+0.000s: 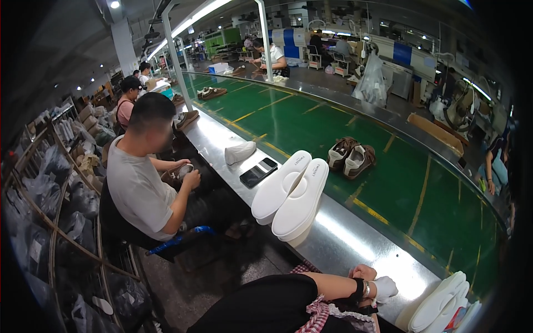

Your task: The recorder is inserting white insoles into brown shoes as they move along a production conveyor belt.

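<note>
My left forearm comes in from the lower edge and reaches right, with a dark band and a bracelet at the wrist. My left hand, in a white covering like a glove, rests curled at the metal ledge. My wrists look crossed, and just beyond the left one lies my right hand, bare and loosely closed. No object shows in either hand. Nearest on the right are white shoe soles, stacked and partly cut off by the rim. Farther left, a pair of white insole-like soles lies side by side on the metal ledge.
A black phone and a white shoe form lie farther along the ledge. Brown shoes sit on the green conveyor belt. A seated co-worker handles a shoe at left, beside racks of bagged goods.
</note>
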### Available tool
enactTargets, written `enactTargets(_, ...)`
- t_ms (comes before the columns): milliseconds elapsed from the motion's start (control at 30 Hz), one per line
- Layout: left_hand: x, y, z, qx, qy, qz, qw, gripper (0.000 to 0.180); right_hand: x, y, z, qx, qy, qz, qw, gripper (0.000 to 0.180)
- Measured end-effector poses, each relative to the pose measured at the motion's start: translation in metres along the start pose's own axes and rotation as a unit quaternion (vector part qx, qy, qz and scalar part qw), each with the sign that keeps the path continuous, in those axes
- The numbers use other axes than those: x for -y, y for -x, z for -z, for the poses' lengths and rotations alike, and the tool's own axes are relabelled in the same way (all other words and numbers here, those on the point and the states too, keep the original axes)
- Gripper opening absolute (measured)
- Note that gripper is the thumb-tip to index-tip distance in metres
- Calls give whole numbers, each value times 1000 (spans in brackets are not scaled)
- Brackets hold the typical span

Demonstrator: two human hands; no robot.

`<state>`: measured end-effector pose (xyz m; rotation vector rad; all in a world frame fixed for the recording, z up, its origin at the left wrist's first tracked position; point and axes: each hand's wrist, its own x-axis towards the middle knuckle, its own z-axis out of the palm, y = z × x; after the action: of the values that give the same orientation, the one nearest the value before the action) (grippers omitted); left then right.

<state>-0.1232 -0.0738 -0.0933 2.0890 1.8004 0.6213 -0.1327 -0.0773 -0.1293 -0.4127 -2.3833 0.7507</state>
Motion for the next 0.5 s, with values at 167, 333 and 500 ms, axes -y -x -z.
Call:
enactTargets(167, 0, 2, 1, -2, 2, 4, 1000, 20, 5, -3, 1, 17, 19, -4, 1000, 5)
enactTargets(333, 4, -1, -4, -3, 10, -12, 1000, 22, 13, -6, -5, -106, 11, -30, 994, 4)
enactTargets(500, 2, -3, -7, 6, -24, -14, 1000, 21, -1, -2, -7, -58, -4, 21, 998, 8)
